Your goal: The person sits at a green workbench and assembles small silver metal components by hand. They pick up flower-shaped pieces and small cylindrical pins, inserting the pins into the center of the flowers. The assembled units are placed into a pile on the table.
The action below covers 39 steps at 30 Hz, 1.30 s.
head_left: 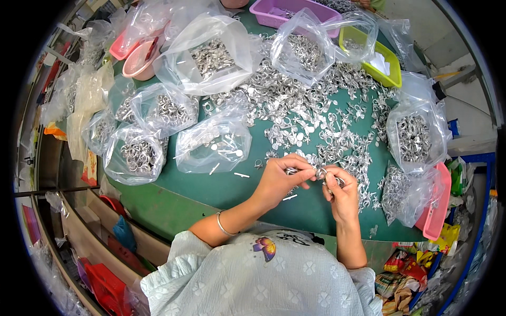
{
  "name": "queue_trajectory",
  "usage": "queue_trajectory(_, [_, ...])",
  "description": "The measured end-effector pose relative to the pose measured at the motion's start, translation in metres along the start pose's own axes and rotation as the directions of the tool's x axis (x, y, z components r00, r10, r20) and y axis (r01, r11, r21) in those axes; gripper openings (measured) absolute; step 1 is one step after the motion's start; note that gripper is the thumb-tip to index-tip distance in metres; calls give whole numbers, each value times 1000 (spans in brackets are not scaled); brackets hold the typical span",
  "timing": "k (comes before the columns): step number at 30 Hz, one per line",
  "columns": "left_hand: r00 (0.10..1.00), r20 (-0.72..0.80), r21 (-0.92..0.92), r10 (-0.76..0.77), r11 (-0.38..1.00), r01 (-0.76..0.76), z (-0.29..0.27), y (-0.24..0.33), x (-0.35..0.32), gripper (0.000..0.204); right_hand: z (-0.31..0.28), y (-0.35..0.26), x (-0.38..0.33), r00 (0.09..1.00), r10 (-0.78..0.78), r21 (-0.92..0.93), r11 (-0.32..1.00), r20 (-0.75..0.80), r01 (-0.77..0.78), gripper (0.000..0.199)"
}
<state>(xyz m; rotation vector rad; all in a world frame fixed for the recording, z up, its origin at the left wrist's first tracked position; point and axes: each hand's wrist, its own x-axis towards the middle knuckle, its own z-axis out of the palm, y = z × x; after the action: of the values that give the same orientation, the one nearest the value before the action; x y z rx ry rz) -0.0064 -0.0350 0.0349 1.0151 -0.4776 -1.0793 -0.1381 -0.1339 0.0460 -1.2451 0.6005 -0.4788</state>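
Note:
Close to the table's front edge, my left hand (284, 179) and my right hand (341, 195) meet at the fingertips. Between them is a small silver metal ring (320, 173), pinched from both sides. More silver pieces show inside the curl of each hand, partly hidden by the fingers. Just beyond my hands spreads a large loose heap of silver ring-like and flower-shaped pieces (295, 116). Small white sticks (241, 175) lie left of my left hand. A transparent bag (213, 145) nearby holds white discs and sticks.
Open plastic bags of silver pieces (213, 58) stand along the left and back of the green table (205, 195). A purple basin (269, 16) and a lime-green basket (392, 79) sit at the back. On the right are another filled bag (414, 137) and a pink tray (435, 210).

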Motion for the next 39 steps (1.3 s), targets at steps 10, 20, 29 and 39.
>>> queue_trajectory(10, [872,-60,422,485,805,-418,3,-23,-3,7,4,5,-4,993,-108,-78,991,47,111,11])
queue_trajectory(20, [962,-79,396,262,894,-211,0,-16,-7,8,9,-9,-9,951,-258,-574,758,170,309,7])
queue_trajectory(29, [997,51,207,-58,977,46,-4,-13,-8,9,-16,15,-8,980,170,346,918,102,-195,14])
queue_trajectory(39, [925,127,396,358,837,-378,-1,-24,-14,10,-6,12,-13,996,-69,95,993,59,63,14])
